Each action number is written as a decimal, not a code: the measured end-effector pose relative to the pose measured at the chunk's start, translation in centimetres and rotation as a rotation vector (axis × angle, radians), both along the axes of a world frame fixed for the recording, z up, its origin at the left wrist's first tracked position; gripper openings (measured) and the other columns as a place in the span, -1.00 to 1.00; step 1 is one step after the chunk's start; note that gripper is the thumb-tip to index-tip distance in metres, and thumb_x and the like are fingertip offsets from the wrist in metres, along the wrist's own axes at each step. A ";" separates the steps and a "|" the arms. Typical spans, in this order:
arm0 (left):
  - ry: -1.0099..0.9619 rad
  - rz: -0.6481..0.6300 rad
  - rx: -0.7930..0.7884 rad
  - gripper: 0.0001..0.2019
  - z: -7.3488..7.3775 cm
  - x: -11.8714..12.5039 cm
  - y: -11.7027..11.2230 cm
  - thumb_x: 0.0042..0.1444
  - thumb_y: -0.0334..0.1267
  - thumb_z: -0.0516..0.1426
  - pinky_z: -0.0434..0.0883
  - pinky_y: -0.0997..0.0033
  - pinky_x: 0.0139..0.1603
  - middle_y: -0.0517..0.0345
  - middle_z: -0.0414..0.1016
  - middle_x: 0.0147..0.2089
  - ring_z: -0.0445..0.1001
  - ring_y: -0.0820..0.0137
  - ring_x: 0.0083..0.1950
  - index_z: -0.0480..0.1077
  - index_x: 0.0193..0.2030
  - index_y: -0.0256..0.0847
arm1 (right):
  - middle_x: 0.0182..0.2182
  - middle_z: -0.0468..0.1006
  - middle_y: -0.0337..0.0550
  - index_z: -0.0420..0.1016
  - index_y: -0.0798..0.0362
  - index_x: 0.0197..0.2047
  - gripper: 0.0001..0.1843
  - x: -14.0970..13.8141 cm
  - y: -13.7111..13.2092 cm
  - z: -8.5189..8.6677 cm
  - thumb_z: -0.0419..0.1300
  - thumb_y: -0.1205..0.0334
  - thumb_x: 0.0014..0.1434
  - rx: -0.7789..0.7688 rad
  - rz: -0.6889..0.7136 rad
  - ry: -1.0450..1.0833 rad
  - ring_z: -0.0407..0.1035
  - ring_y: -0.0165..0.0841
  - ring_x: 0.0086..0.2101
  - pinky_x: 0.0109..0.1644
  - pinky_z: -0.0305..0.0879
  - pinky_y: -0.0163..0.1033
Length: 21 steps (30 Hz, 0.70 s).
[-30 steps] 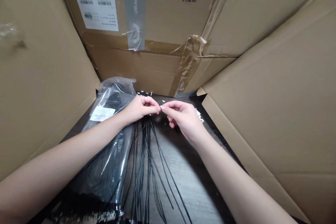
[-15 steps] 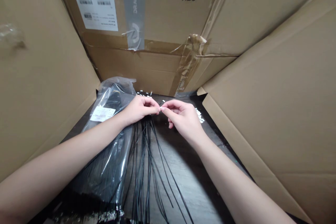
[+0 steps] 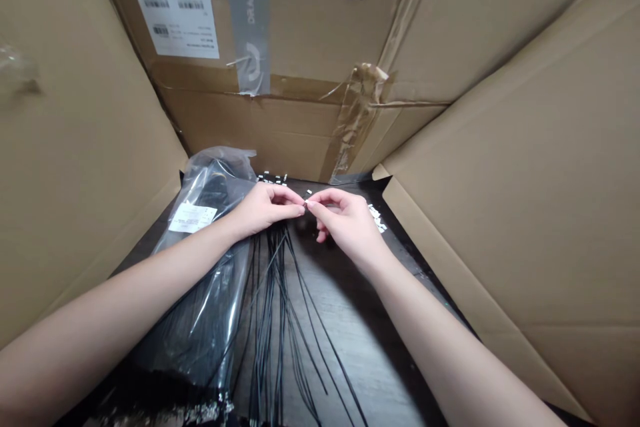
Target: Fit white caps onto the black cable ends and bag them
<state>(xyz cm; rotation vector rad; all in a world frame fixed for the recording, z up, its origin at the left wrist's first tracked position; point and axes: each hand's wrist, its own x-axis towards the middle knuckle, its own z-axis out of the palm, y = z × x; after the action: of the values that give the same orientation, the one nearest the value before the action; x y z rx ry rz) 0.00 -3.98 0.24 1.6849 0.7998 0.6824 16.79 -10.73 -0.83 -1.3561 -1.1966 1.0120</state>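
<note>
Black thin cords (image 3: 273, 320) run from left hand (image 3: 263, 210), pinched closed on their gathered ends (pinch keeps the strands together, fanning loosely below) | right hand (image 3: 345, 220) pinching small white-tipped piece (image 3: 305, 204) against them | cords lying across dark wood-grain tabletop (image 3: 360, 340) | clear plastic bag (image 3: 200, 287) at tabletop's left

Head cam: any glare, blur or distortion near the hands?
Head view: wide-angle distortion bends the cardboard flaps; glare streaks the plastic bag; shadow darkens the tabletop below the left hand and right hand. The thin black cords look fairly sharp, but what the fingertips pinch is too small to make out.
</note>
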 end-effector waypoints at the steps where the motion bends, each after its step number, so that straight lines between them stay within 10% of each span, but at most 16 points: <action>1: 0.001 0.012 -0.001 -0.80 0.0 0.0 0.0 -0.09 -0.22 0.35 0.41 0.39 -0.20 0.11 0.61 -0.39 0.50 0.42 -0.36 0.59 -0.35 -0.30 | -0.60 0.42 -0.28 0.50 0.12 -0.34 -0.69 0.0 0.0 0.0 0.31 0.03 0.00 -0.001 0.003 0.004 0.29 -0.47 -0.65 -0.66 0.34 -0.33; 21: 0.008 -0.004 0.004 -0.88 0.2 0.1 -0.2 -0.07 -0.27 0.28 0.37 0.43 -0.22 0.15 0.56 -0.47 0.46 0.44 -0.38 0.53 -0.49 -0.29 | -0.65 0.40 -0.32 0.46 0.10 -0.35 -0.75 -0.8 -0.3 -0.2 0.24 0.06 0.09 -0.009 0.005 -0.077 0.33 -0.46 -0.68 -0.60 0.33 -0.35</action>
<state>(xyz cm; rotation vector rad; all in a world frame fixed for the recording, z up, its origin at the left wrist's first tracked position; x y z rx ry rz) 0.09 -4.16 0.41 1.6938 0.8011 0.6754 16.00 -11.05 -1.02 -1.4106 -1.2540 0.9777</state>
